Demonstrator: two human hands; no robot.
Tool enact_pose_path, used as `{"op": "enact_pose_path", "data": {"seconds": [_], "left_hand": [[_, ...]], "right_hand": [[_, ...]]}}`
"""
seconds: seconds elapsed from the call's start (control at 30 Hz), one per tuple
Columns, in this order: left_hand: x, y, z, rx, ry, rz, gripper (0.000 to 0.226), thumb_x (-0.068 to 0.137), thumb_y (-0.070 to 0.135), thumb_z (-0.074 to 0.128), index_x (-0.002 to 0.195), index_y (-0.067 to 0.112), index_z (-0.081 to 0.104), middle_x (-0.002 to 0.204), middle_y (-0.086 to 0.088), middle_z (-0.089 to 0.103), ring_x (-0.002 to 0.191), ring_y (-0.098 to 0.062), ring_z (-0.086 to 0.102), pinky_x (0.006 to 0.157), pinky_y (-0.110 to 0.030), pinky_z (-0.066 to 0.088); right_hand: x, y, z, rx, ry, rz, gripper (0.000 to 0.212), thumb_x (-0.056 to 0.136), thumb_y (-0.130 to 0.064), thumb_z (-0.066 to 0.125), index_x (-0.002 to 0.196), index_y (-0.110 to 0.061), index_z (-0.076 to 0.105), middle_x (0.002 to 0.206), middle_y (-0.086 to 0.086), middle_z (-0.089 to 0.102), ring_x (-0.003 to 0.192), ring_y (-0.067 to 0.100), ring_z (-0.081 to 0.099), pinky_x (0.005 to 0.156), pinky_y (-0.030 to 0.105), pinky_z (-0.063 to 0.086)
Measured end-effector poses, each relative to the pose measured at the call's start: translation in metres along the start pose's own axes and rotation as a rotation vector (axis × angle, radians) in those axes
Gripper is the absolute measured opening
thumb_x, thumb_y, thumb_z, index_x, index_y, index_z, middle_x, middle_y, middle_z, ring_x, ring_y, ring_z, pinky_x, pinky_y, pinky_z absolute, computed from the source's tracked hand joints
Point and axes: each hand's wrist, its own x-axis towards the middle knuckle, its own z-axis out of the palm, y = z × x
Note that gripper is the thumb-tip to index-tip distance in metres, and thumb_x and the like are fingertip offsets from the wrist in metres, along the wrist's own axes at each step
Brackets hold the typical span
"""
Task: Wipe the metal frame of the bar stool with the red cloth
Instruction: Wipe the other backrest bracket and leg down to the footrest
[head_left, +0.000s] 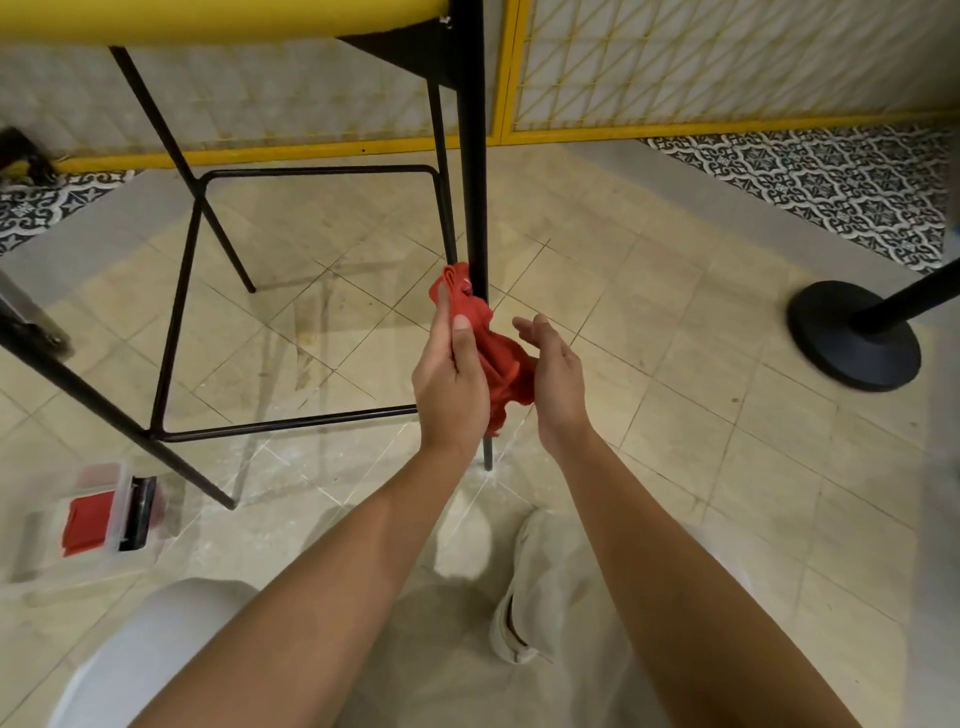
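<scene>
The bar stool has a yellow seat (223, 18) at the top edge and a thin black metal frame with a square footrest (291, 423). Its nearest leg (474, 182) runs straight down to the floor in the middle of the view. A crumpled red cloth (501, 358) is wrapped against the lower part of that leg. My left hand (452, 384) grips the cloth from the left, thumb pressed on it. My right hand (553, 374) is just right of the cloth, fingers spread, its palm touching the cloth's edge.
A clear plastic box (98, 514) with red contents lies on the tiled floor at the lower left. A black round stanchion base (852, 338) stands at the right. A yellow-framed mesh partition (701, 73) runs behind the stool. My knee and white shoe (519, 597) are below.
</scene>
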Motion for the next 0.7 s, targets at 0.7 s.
{"op": "enact_pose_path", "data": {"seconds": [0.7], "left_hand": [[0.012,-0.015,0.010,-0.071,0.167,-0.031,0.039,0.094,0.023,0.056,0.133,0.018,0.055,0.113,0.015,0.063,0.088,0.020,0.059,0.079,-0.003,0.046]], "right_hand": [[0.015,0.011,0.014,-0.219,-0.089,-0.012,0.055,0.094,-0.057,0.027,0.125,-0.024,0.058,0.125,0.007,0.057,0.110,0.015,0.059,0.092,0.033,0.051]]}}
